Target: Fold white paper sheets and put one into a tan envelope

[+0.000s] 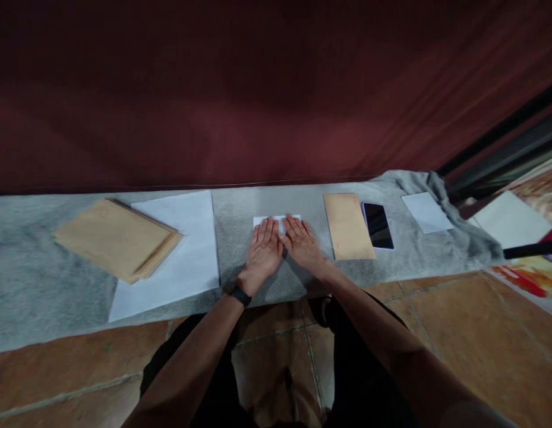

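Observation:
Both palms lie flat, side by side, on a small white sheet of paper (280, 219) whose far edge shows past my fingertips. My left hand (264, 248) has its fingers stretched out, and a dark band circles that wrist. With fingers spread a little, my right hand (301, 242) presses on the paper's right part; the thumbs nearly meet. Most of the paper is hidden under the hands, so I cannot tell whether it is folded. To the right lies a single brown envelope (348, 227), apart from my right hand.
A phone (378, 226) touches the single envelope's right side. Farther right lies a white paper (427, 212). On the left, a stack of brown envelopes (117, 238) rests on larger white sheets (186, 249). Grey cloth (26, 267) covers the narrow surface; a dark red curtain (258, 142) hangs behind.

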### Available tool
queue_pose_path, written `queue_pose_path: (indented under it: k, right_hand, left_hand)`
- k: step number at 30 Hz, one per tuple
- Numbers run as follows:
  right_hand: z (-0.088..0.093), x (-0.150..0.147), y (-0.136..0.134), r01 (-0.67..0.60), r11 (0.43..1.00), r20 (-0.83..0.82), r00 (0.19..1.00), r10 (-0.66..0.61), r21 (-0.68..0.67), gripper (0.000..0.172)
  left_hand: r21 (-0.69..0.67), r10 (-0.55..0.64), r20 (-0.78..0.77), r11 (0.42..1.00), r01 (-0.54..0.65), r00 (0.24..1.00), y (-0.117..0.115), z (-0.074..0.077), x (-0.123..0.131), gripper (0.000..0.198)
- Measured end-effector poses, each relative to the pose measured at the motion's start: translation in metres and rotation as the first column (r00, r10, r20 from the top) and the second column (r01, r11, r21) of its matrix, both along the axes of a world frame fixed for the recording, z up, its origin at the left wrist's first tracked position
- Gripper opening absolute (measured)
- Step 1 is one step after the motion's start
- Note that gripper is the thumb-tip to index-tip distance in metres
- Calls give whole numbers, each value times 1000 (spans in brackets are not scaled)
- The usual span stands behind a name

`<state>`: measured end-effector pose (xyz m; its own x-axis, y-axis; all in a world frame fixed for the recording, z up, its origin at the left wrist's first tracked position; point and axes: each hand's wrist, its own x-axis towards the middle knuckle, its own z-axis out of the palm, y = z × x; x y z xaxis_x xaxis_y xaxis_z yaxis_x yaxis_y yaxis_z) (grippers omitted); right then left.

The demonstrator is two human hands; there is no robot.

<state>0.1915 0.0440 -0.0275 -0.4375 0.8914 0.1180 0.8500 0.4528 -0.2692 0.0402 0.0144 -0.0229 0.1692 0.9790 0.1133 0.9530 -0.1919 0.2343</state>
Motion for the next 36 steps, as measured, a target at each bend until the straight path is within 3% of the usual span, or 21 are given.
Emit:
queue_pose_path:
  k: [23,30,36]
  right_hand:
    - [-4,23,9,110,993,35,993,-112,37,65]
    - [6,28,22,131,991,34,991,-130,-31,57]
    - [21,23,33,59,997,5,998,-59,-56,52]
  left_hand:
    - [12,160,-59,987,-159,985,9,0,-24,69]
    - [-17,171,-108,985,-174,979,10,4,-24,71]
    - [-11,169,-94,985,-171,981,10,3,-25,72]
